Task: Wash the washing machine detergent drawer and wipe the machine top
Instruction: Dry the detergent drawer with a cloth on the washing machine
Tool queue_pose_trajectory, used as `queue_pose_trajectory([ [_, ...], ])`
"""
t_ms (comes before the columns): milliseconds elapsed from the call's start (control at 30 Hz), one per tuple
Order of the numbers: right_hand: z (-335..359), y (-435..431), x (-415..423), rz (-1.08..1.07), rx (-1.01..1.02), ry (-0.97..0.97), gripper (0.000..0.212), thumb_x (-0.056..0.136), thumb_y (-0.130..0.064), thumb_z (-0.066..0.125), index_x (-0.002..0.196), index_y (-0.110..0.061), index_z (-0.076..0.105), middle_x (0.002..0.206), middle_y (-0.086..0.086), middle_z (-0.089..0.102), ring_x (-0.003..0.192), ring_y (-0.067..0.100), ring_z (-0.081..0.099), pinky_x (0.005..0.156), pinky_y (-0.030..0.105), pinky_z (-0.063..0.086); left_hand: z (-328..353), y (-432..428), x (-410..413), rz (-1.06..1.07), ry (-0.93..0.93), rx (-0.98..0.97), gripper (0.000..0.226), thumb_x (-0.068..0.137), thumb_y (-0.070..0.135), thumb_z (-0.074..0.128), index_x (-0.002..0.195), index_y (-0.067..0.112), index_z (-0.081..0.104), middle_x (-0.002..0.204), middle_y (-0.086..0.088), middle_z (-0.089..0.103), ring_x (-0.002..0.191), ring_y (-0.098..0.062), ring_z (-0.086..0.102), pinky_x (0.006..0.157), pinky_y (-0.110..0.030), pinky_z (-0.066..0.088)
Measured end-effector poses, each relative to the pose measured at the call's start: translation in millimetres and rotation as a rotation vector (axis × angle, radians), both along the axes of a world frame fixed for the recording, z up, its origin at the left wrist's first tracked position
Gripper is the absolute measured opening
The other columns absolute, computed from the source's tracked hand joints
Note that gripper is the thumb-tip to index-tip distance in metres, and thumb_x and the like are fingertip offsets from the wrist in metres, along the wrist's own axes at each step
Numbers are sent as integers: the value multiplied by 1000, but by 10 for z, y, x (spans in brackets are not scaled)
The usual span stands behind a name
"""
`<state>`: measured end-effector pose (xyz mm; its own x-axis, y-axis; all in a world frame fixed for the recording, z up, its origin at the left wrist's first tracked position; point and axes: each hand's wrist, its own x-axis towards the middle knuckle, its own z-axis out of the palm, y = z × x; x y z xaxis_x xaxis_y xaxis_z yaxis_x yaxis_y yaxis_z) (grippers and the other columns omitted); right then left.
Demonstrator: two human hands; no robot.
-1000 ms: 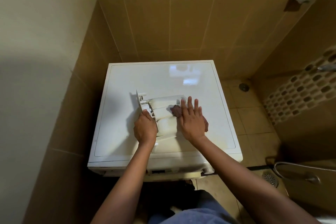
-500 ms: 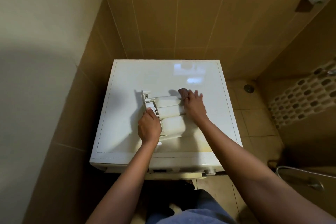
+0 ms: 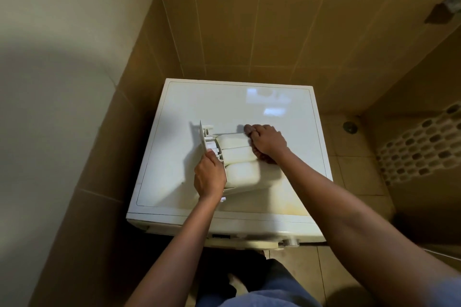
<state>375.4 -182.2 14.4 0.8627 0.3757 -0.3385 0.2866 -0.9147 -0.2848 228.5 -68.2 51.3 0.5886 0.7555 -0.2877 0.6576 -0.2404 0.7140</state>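
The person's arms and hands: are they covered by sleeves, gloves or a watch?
No. The left hand and right hand wear no gloves; the left forearm and right forearm are bare, with no watch or bracelet in view.

The machine top lies bare across its back half and left strip, open from above. Mid-top sits the detergent drawer, its front panel upright at the left end (a low fence), gripped by the left hand; the right hand, bunching a cloth, covers the other end. Tiled wall hugs the back and left; the right side opens onto floor
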Motion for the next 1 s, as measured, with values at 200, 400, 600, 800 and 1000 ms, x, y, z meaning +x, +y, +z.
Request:
queue_pose_trajectory([
  [200, -143, 638, -250, 482, 151, -195, 44, 91, -17, 33, 118, -6, 66, 118, 14, 66, 107, 35, 63, 99, 56, 39, 22, 5, 21, -9, 40, 0, 54, 105, 34, 19, 112, 3, 63, 119, -22, 63, 111, -40, 56, 87, -39, 43],
  [400, -48, 423, -68, 419, 153, -81, 45, 101, -31, 26, 144, -29, 39, 145, 3, 44, 134, 22, 38, 110, 44, 27, 22, 14, 3, 17, 29, -22, 55, 105, 33, 19, 111, 0, 63, 121, -24, 62, 113, -40, 55, 88, -40, 43],
  [600, -143, 23, 207, -85, -17, 46, 44, 98, -32, 27, 131, -17, 50, 129, 14, 50, 122, 36, 42, 100, 44, 33, 8, 3, 19, 41, 19, -54, 52, 105, 32, 20, 112, 1, 62, 123, -21, 61, 115, -38, 54, 87, -38, 41],
  [800, -194, 415, -150, 348, 56, -333, 42, 82, -14, 32, 90, -3, 72, 93, 14, 72, 85, 36, 67, 93, 55, 46, 41, 7, 30, 24, 58, -52, 54, 105, 32, 19, 118, 2, 61, 127, -21, 60, 118, -37, 53, 90, -37, 40],
  [1000, -65, 514, -565, 422, 371, -268, 52, 92, -21, 26, 136, -13, 52, 131, 7, 60, 127, 25, 51, 117, 39, 16, 9, 50, 32, -28, 69, -78, 42, 105, 19, 17, 123, 4, 52, 133, -20, 56, 122, -36, 50, 91, -37, 39],
])
